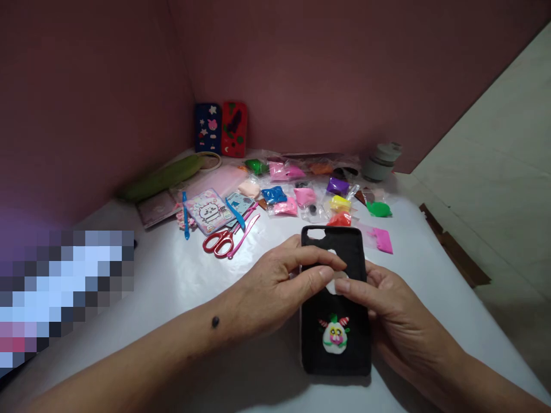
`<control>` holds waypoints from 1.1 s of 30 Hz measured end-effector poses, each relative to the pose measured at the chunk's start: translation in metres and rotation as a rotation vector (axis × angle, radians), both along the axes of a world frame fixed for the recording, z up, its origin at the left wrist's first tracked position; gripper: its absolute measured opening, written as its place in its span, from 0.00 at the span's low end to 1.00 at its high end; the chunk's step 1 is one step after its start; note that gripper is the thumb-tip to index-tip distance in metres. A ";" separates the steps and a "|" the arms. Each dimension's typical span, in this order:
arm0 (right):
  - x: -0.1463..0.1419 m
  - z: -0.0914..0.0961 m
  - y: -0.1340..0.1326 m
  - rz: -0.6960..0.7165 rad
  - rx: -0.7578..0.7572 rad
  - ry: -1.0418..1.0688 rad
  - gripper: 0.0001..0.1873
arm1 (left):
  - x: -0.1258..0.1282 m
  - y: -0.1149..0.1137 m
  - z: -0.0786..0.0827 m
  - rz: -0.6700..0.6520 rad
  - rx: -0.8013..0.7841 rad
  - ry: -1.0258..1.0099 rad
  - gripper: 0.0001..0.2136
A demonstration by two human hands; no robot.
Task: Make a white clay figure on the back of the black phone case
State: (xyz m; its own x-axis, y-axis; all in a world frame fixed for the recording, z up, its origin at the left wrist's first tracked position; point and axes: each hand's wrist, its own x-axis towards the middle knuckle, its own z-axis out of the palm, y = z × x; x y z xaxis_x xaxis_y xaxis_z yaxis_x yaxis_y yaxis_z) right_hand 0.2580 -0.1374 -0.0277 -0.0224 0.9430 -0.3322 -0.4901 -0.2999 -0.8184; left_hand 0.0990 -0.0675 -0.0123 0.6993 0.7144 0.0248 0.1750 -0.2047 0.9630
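Note:
A black phone case (313, 344) stands tilted towards me above the table, its camera cutout at the top. My right hand (400, 304) grips its right side, with the thumb resting on a white clay piece (332, 287) on the upper half. From the left, my left hand (279, 281) reaches over the case, thumb and index finger closed at the same white piece and partly covering it. Lower on the case sits a small white clay figure (334, 338) with a yellow and pink face, red-striped side pieces and a green top.
Behind the case lie several clay packets (305, 197), red-handled scissors (219, 242), a blue tool (186, 215) and a cartoon-printed packet (210, 211). Two decorated cases, one blue (208, 129) and one red (235, 129), lean on the wall. A lidded jar (381, 162) stands back right.

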 end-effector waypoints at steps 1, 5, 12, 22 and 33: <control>0.000 0.000 0.000 0.007 0.002 0.005 0.13 | 0.000 -0.001 0.000 -0.005 -0.006 -0.012 0.13; -0.001 0.001 0.000 0.021 0.011 0.007 0.10 | 0.002 -0.003 0.001 -0.024 0.008 -0.012 0.12; 0.002 0.000 0.000 -0.012 -0.004 -0.011 0.12 | 0.001 -0.001 0.002 -0.022 -0.025 0.017 0.14; 0.004 0.003 0.001 -0.031 -0.018 -0.019 0.13 | -0.001 0.000 0.006 0.018 0.060 0.025 0.12; 0.003 -0.001 0.001 -0.009 -0.007 -0.009 0.13 | 0.001 -0.002 0.005 0.009 0.096 0.068 0.11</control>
State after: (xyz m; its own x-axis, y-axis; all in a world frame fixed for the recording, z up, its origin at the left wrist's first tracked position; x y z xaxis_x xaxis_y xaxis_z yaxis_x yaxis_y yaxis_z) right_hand 0.2608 -0.1359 -0.0286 -0.0109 0.9409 -0.3385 -0.4853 -0.3010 -0.8209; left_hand 0.0999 -0.0700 -0.0073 0.6956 0.7170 0.0457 0.2419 -0.2936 0.9248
